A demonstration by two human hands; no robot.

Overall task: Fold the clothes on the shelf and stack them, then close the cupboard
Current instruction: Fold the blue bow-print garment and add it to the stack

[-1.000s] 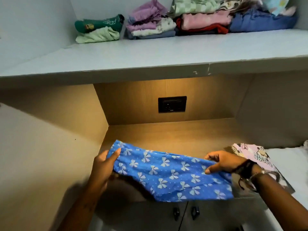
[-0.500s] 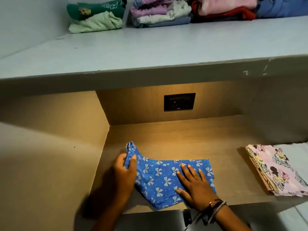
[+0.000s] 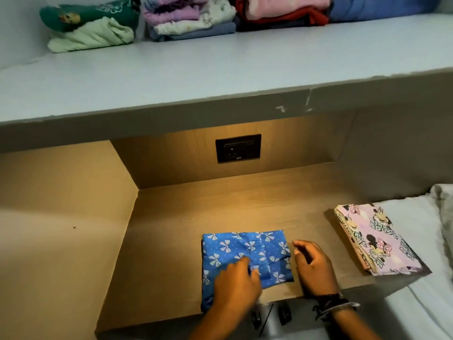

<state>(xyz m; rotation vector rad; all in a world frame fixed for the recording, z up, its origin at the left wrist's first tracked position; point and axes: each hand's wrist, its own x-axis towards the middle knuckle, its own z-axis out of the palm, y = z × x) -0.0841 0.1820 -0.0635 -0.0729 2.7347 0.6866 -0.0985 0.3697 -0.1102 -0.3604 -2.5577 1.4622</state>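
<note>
A blue cloth with white bows lies folded into a rough square on the wooden shelf. My left hand rests flat on its near part, fingers pressing the fabric. My right hand hovers just beside the cloth's right edge, fingers loosely curled and holding nothing. A folded pink cartoon-print garment lies at the shelf's right end. Piles of clothes sit on the upper grey shelf: a green pile, a purple and white pile and a pink, red and blue pile.
A black wall socket is set in the back panel of the alcove. White bedding lies to the right of the shelf. Dark cupboard handles show just below the shelf's front edge. A beige side panel walls off the left.
The blue cloth went from being held up spread, to laid flat, to folded over into a smaller square. My left hand moved right onto it; my right hand slid off its right side.
</note>
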